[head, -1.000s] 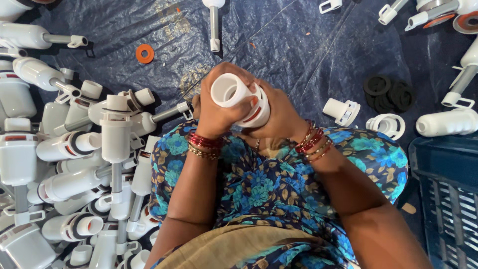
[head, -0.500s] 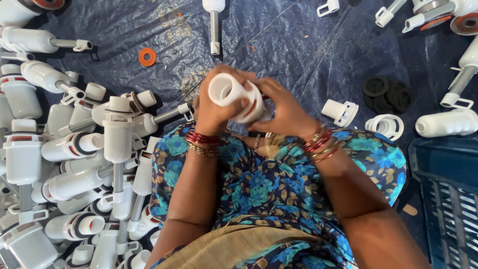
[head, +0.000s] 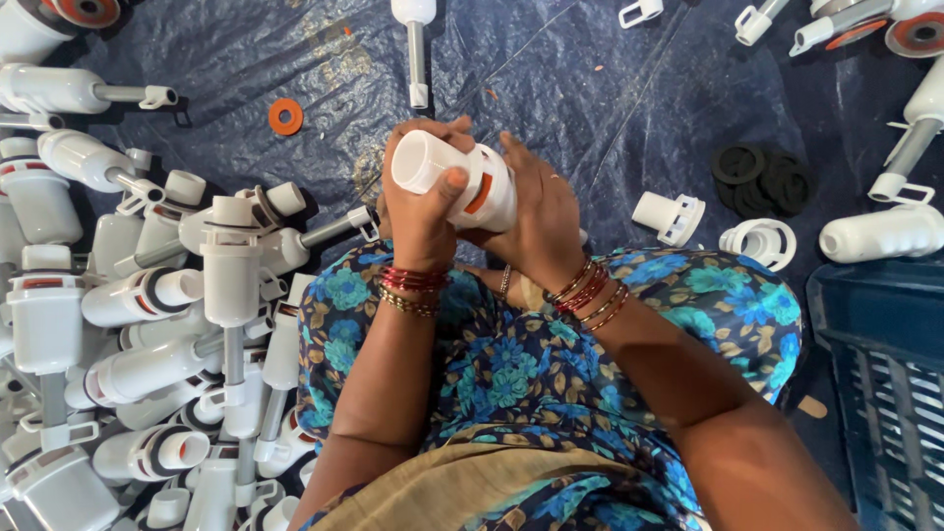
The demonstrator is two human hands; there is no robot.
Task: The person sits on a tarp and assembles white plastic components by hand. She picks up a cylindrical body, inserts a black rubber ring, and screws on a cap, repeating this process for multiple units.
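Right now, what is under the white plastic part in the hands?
Under the white plastic part is the flowered cloth over the lap. Both the left hand and right hand cover its underside.

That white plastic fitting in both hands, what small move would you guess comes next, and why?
Probably a further twist of the two parts against each other. The left hand wraps the open tube end of the white fitting, the right hand cups the wider cap end, and an orange ring shows in the seam between them, so the joint looks not yet fully closed.
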